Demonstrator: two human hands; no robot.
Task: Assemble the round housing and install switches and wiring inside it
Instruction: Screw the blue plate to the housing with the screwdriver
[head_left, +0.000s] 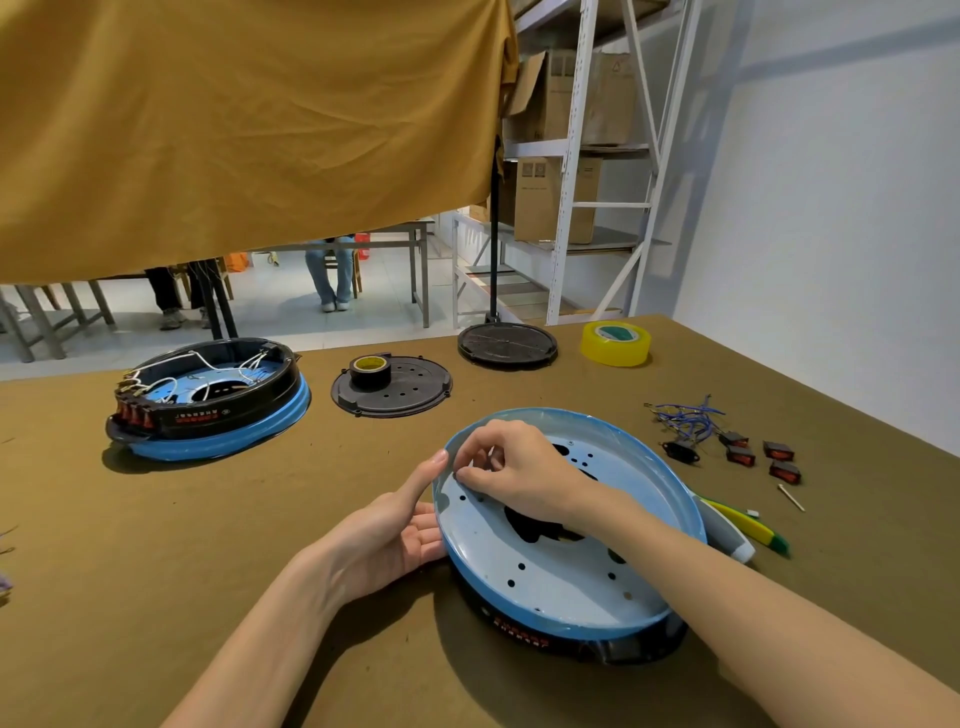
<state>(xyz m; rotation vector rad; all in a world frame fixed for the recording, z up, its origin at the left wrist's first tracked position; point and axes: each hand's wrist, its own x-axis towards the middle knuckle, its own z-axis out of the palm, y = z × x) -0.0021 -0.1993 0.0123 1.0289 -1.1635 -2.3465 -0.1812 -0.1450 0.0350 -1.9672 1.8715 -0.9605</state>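
The round housing (566, 525), a blue pan with a pale blue floor full of small holes and a dark cut-out at its middle, sits on a black lettered base at about 5 o'clock from the middle of the olive-covered counter (156, 545). The left hand (400, 530) steadies it at its 9 o'clock rim: the palm lies against the outer wall with the fingers relaxed, and the thumb reaches straight up to touch the rim. The right hand (511, 470) reaches in over the pan from 4 o'clock, fingers curled, fingertips pinched together just above the floor near the 10 o'clock wall; whatever they pinch is too small to make out.

At 10 o'clock on the counter stands a second housing (208, 400), blue below and black above, with white wires looped inside and red switches along its near-left side. At 12 o'clock a black perforated disc (410, 395) carries a roll of dark tape (369, 370). Further back, at 1 o'clock, a black round stand base (506, 345) holds an upright pole, and just beside it is a roll of yellow tape (615, 343). At 3 o'clock lie a bundle of blue wires (685, 418), several loose red switches (779, 460) and a small screw (790, 497). A yellow-and-green tool (748, 525) lies against the housing's 3 o'clock side.
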